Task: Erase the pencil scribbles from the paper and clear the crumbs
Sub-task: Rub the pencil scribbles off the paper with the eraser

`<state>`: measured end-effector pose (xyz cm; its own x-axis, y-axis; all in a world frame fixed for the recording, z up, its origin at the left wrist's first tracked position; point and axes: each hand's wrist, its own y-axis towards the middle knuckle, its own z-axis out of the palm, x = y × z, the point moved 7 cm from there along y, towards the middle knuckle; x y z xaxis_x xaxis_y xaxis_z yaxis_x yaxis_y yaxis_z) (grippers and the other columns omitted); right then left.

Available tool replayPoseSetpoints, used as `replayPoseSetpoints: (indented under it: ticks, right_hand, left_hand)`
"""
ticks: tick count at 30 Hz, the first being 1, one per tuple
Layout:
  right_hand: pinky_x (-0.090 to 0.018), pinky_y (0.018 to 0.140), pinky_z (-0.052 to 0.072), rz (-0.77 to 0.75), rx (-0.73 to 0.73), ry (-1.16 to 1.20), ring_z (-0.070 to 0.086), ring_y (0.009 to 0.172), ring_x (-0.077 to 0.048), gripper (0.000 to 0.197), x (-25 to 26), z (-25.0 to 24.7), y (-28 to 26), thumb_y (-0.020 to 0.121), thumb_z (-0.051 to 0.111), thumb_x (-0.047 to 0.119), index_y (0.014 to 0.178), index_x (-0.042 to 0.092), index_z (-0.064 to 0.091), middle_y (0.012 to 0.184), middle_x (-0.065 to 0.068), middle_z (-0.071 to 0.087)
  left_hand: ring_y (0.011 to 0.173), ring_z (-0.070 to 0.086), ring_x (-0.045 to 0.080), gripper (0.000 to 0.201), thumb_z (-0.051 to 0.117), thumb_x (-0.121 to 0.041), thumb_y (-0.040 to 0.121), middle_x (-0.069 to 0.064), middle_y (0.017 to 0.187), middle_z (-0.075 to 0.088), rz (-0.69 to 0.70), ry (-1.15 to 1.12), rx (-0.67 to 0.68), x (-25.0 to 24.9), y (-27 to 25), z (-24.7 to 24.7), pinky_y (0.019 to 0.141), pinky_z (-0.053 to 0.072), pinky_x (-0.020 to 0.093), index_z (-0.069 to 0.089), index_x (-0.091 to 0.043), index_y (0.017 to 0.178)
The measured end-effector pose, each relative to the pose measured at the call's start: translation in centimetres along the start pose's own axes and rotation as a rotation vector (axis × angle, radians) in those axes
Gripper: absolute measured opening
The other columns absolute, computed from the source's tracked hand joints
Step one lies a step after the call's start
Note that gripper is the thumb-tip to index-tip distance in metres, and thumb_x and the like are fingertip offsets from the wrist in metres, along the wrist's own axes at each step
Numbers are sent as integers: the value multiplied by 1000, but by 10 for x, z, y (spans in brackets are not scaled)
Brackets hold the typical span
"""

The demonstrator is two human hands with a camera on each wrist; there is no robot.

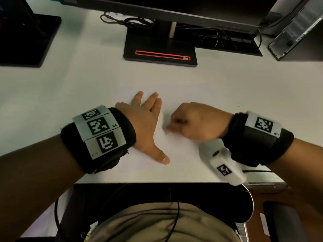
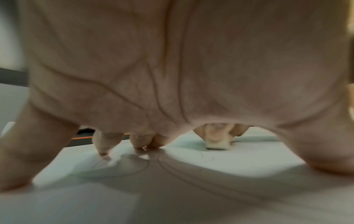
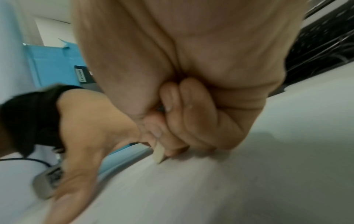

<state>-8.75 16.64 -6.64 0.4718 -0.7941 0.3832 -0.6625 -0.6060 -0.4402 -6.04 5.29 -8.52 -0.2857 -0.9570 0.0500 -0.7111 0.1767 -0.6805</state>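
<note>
Left hand (image 1: 145, 119) flat on paper (image 1: 183, 154); right hand (image 1: 195, 121) pinches eraser (image 3: 159, 153).

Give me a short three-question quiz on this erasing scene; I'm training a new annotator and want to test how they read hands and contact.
1. True or false: the left hand lies flat with spread fingers on the paper.
2. What does the right hand pinch? A) a pencil B) an eraser C) a cloth
3. Fill in: faint pencil scribbles still show on the paper between the left hand and the ____.

Key
1. True: it presses the sheet down, fingers straight.
2. B: the right wrist view shows a pale eraser in its grip, its tip down at the paper.
3. Eraser: in the left wrist view the curved lines run up toward it.
</note>
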Motion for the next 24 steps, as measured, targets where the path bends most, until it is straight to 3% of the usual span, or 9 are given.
replayPoseSetpoints:
  ticks: [2,5,8,10,14,19,24]
  right_hand:
    - [-32,59,42,-14,-30,-10,51,60,-19,43,2,-2,1,100,52,37,74,5,62,69,-10,63]
    - [-33,60,45,-107,61,-16,49,55,-16,41,19,18,-9,100,53,36,73,6,60,64,-9,60]
    - [-34,64,47,-37,36,-13,54,62,-17,43,4,5,-4,100,53,42,79,8,67,69,-7,64]
    - [-32,62,45,-30,6,-24,54,62,-18,41,2,0,-3,100,53,41,77,9,65,66,-5,63]
    - [-24,54,41,-121,99,-25,46,51,-12,42,22,22,-17,99,54,39,70,9,60,56,-1,55]
    - [-30,60,41,-48,-29,-47,50,56,-15,40,2,0,-10,100,53,36,72,8,61,61,-3,58]
    - [-25,52,41,-140,73,-19,48,51,-14,43,23,28,-26,100,53,36,70,6,60,56,-6,57]
  left_hand:
    - [150,-27,30,159,54,-100,48,-7,156,-43,-2,-4,4,1,-1,0,115,29,58,-32,-17,152]
    - [151,-25,30,160,54,-101,46,-7,158,-41,13,3,-11,1,0,1,114,31,58,-31,-17,153]
    - [150,-26,30,160,53,-102,46,-7,157,-42,7,0,-8,2,0,1,115,30,58,-32,-17,152]
    - [150,-26,30,160,53,-101,46,-7,157,-43,0,-6,-2,2,0,0,113,31,57,-32,-17,152]
    - [150,-26,31,161,54,-101,45,-8,157,-42,11,6,-14,1,1,0,111,33,57,-32,-17,152]
    - [150,-26,30,161,53,-102,45,-7,157,-42,3,21,-10,2,0,1,111,33,56,-33,-17,151]
    - [150,-26,31,166,51,-104,38,-7,157,-41,6,54,-18,1,0,1,109,36,55,-33,-17,151]
